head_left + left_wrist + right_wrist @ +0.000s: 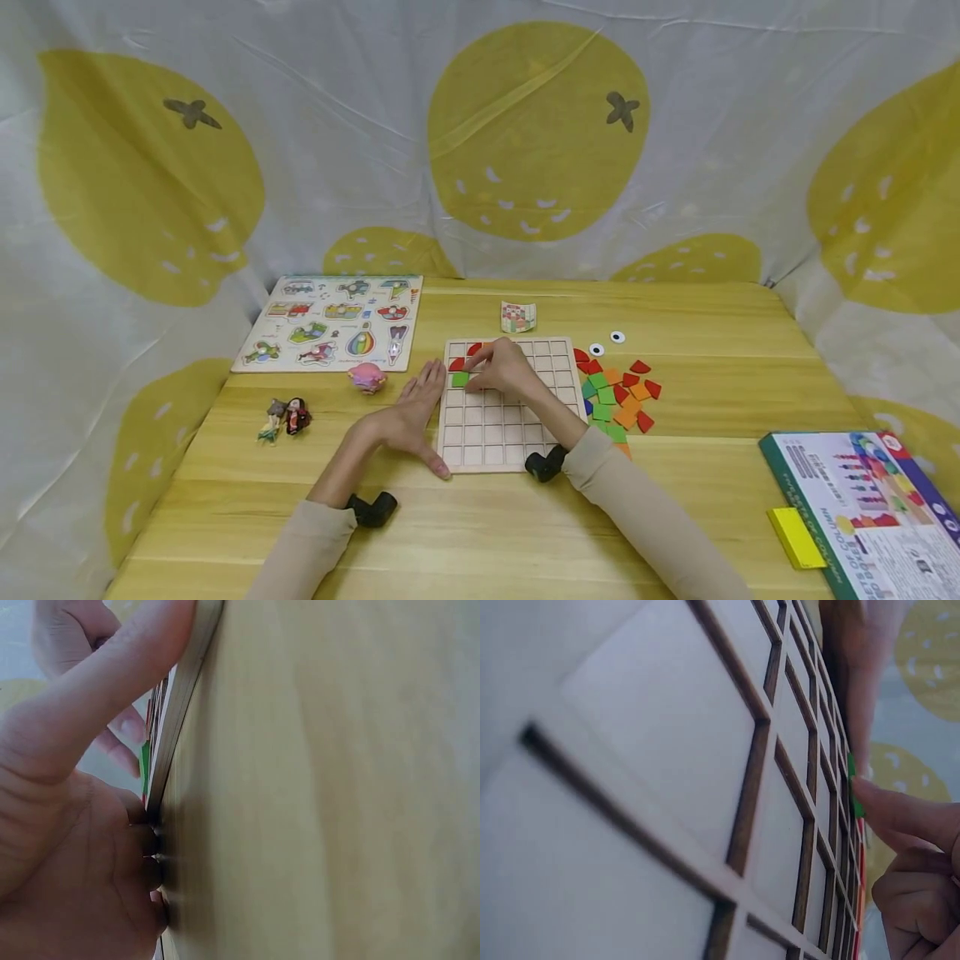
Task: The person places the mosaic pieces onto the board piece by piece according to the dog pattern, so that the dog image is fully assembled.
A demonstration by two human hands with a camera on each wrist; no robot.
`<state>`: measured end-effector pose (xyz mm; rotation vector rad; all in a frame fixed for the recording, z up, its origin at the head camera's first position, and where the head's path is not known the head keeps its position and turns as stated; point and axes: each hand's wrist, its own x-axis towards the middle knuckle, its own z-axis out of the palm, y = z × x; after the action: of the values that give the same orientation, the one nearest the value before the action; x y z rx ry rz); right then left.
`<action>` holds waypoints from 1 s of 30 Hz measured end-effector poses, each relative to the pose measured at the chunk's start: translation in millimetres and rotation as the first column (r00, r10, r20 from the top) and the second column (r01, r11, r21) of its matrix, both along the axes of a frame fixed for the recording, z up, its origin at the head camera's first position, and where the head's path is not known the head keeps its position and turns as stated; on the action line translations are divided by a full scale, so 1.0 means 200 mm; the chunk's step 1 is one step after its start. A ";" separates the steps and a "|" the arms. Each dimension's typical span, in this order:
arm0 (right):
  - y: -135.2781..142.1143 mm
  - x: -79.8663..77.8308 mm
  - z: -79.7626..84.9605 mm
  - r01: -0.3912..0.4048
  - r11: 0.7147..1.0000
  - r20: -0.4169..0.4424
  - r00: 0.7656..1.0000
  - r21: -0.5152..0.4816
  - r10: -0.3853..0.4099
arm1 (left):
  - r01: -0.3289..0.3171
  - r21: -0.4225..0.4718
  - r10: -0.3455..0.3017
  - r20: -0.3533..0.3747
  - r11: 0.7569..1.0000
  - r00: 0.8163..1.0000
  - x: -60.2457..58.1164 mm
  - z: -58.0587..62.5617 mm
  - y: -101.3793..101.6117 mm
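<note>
A wooden grid board (502,433) lies flat on the table. My left hand (412,421) rests along its left edge, fingers stretched out and thumb spread at the near corner. Over the upper left of the board is my right hand (504,369), its thumb and index finger bent at a green square tile (460,379). In the right wrist view a fingertip meets that green tile (856,787), and in the left wrist view the tile (145,765) stands slightly proud of the grid. Red quarter-shaped pieces (457,364) sit in cells above it; an orange one is partly covered by the hand.
Loose red, green, orange and blue pieces (618,396) lie right of the board, below two eye discs (596,350). A pattern card (518,317) is behind it. Leftward are a picture puzzle (330,325), a pink toy (367,377) and small figures (297,415). A box (862,517) stands front right.
</note>
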<state>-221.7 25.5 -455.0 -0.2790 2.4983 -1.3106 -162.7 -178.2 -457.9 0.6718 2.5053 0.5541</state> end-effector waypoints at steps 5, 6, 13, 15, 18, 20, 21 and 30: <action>-0.02 -0.01 -0.02 -0.027 0.999 -0.029 0.999 0.019 0.028 | 0.008 0.008 -0.008 0.008 1.000 1.000 0.00 0.00 0.00; -0.02 -0.01 -0.02 -0.036 0.999 -0.041 0.998 0.027 0.037 | 0.010 0.011 -0.010 0.009 1.000 1.000 0.00 0.00 0.00; -0.03 -0.02 0.00 -0.092 0.995 -0.083 0.992 0.040 0.095 | 0.013 0.008 -0.013 0.001 1.000 1.000 0.00 0.00 0.00; 0.02 -0.01 0.02 -0.094 0.995 -0.059 0.994 0.017 0.095 | 0.011 0.005 -0.011 0.002 1.000 1.000 0.00 0.01 0.00; 0.18 -0.01 0.07 -0.069 0.998 -0.027 0.997 -0.010 0.069 | 0.008 0.002 -0.008 0.004 1.000 1.000 0.00 0.01 0.00; 0.33 -0.01 0.09 -0.036 0.999 -0.017 0.999 -0.011 0.036 | 0.005 0.002 -0.005 0.004 1.000 1.000 0.00 0.01 0.00; 0.41 -0.01 0.10 -0.016 1.000 -0.015 1.000 -0.009 0.016 | 0.002 0.002 -0.002 0.006 1.000 1.000 0.00 0.02 0.00; 0.96 0.00 0.03 0.227 0.969 0.058 0.971 0.093 -0.233 | 0.010 0.008 -0.010 0.002 1.000 1.000 0.01 0.01 0.00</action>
<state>-221.0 218.3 -448.4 0.0775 2.5808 -1.2669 -161.6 -178.4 -455.8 0.6866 2.4976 0.5614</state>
